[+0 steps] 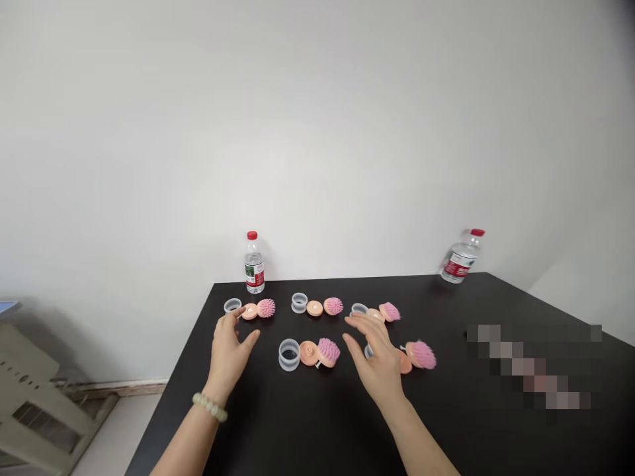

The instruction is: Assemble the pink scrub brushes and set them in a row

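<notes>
Right hand (pixel 374 360) partly hides a rear translucent cup (pixel 359 308).

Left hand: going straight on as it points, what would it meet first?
Probably the round, peach, plastic-looking disc just ahead of the left hand; depth is unclear, so the hand might pass above.

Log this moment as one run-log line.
left hand: open, near leftmost peach disc | right hand: open, partly hiding clear rings | pink brushes: beside discs, on black table | bottles: by wall
</notes>
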A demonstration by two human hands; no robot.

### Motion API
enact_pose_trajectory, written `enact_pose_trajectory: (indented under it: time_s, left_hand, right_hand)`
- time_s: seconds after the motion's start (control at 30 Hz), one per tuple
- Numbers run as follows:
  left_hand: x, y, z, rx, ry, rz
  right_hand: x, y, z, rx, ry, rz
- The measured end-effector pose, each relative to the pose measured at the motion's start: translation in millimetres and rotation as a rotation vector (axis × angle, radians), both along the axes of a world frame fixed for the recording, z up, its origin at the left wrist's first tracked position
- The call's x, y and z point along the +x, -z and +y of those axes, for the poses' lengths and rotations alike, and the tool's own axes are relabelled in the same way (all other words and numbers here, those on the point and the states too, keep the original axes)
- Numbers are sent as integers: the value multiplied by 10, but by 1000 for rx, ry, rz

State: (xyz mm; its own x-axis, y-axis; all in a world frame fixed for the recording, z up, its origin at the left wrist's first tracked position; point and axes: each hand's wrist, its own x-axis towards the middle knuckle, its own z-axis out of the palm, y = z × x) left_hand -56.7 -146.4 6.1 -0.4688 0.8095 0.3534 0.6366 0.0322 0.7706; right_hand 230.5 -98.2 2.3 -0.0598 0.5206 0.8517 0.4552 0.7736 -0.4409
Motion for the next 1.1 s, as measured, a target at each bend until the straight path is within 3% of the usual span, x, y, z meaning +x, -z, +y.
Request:
enact_pose_trajectory:
  time_s: [0.2, 0.37, 0.53, 0.67, 0.83, 1.1]
  left_hand:
    - [613, 111, -395, 129, 149, -38]
    - [687, 239, -484, 183, 169, 32]
    - [681, 251, -504, 234, 199, 160]
    - [694, 272, -514, 316, 258, 360]
    - [812, 287, -568, 420, 458, 441]
    - [1563, 13, -639, 399, 933, 448]
  right_hand:
    - [312, -29, -114, -157, 160, 68]
    - [988, 63, -90, -324, 389, 127]
    - [1543, 341, 51, -600, 443, 96]
    - [1602, 560, 92, -698, 422, 96]
    - [1529, 667, 79, -699, 428, 100]
    - [1663, 618, 241, -730, 334, 18]
